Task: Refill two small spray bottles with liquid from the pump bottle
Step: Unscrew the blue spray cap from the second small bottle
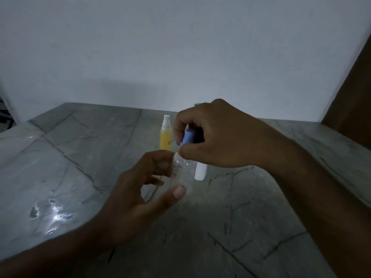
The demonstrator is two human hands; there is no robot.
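My left hand (140,189) holds a small clear spray bottle (182,171) between thumb and fingers, above the grey stone counter (80,157). My right hand (216,137) pinches the bottle's blue spray top (188,136) from above. Behind them stands a yellow spray bottle (165,135) with a white nozzle. A white bottle (200,171) shows below my right hand, and a bit of green (197,104) pokes out above that hand; most of this bottle is hidden.
A white wall (180,47) rises right behind the counter. A dark brown panel (351,97) stands at the far right. Light glints off the counter's left part (58,215). The counter's left edge falls away at the far left.
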